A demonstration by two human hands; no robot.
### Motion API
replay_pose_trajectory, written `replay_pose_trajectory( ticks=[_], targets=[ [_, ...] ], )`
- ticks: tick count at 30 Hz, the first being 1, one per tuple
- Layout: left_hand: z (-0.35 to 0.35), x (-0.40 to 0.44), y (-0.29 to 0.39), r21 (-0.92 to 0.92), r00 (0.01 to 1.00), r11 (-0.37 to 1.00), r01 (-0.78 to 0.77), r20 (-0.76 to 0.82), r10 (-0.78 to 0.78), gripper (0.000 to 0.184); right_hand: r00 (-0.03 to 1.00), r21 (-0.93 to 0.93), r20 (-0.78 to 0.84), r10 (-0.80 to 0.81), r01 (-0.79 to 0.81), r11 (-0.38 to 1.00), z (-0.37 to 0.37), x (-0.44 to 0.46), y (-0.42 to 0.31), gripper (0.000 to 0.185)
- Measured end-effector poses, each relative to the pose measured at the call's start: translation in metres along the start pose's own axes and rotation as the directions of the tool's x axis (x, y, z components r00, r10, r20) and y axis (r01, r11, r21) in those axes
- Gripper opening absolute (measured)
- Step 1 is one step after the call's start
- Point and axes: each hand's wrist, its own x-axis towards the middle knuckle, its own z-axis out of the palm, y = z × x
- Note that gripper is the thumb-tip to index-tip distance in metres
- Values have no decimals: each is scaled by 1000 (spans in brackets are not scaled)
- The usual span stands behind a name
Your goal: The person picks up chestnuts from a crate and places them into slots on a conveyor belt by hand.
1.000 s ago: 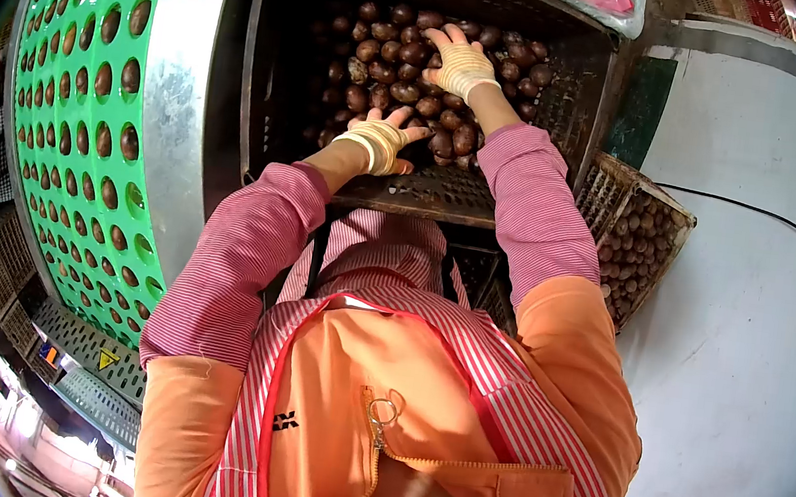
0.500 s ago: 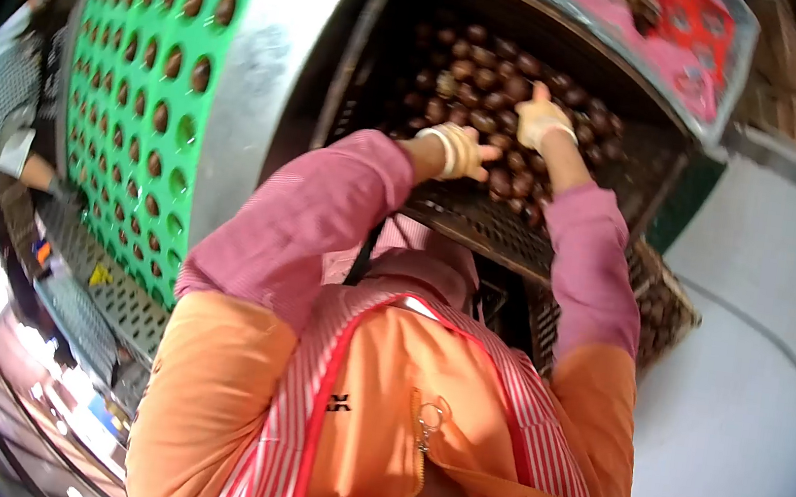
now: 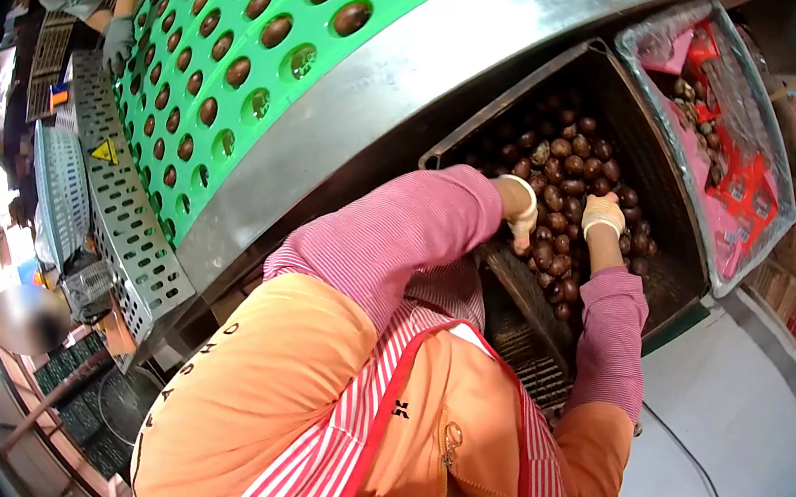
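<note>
Dark brown, glossy eggs (image 3: 567,170) lie heaped in a deep, dark slatted crate (image 3: 668,153). My left hand (image 3: 522,222), in a pale glove, reaches over the crate's near side. Its fingers point down against the eggs at the heap's left edge, looking loosely apart with nothing visible in them. My right hand (image 3: 605,214), in the same kind of pale glove, is among the eggs on the right of the heap. Its fingers are curled, with the thumb side up. Whatever lies under that palm is hidden.
Beside the crate, a green belt (image 3: 279,85) with holes holds rows of eggs behind a metal edge (image 3: 379,77). A plastic-lined crate (image 3: 743,152) with red trays stands right. A co-worker's gloved hand (image 3: 118,45) is at the belt's far side.
The head view has turned, so crate and belt sit further right. My left hand has turned its fingers downward at the heap's edge. My right hand's fingers look more curled.
</note>
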Motion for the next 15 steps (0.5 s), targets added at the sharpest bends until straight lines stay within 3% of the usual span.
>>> replay_pose_trajectory(
  ticks=[1,2,3,7,8,9,11,12,13,14,15],
  targets=[
    [2,-9,9,53,998,998,43,46,-46,79,969,-427,127,-211,246,870,3,3,2,41],
    [4,-17,21,100,993,988,117,-8,-116,81,984,-359,119,-136,170,918,7,7,1,42],
    [8,-12,22,23,994,995,102,-28,-101,81,985,-317,121,-125,157,935,2,3,1,43],
    [9,-10,23,70,989,995,-64,-125,72,80,981,-134,96,-168,180,974,-16,-12,9,49],
    [12,-17,24,82,983,991,-102,-144,113,80,948,-312,131,-289,316,896,-30,-33,13,53],
    [11,-39,26,70,950,970,-232,-200,241,81,941,-184,78,-330,339,923,-34,-42,23,63],
    [21,-104,25,-78,830,908,-411,-445,337,79,900,286,27,-435,410,866,-3,-3,69,64],
    [30,-122,15,-92,713,847,-523,-592,376,76,922,598,50,-385,281,751,-9,-18,73,63],
    [41,-140,4,-83,572,774,-627,-724,386,73,930,832,98,-354,119,541,-16,-37,76,62],
    [54,-158,-13,-30,410,688,-725,-822,396,64,935,920,75,-346,69,385,-25,-61,73,60],
    [67,-203,-23,-135,426,615,-777,-832,356,60,941,976,57,-334,18,217,-31,-82,69,59]
  ],
)
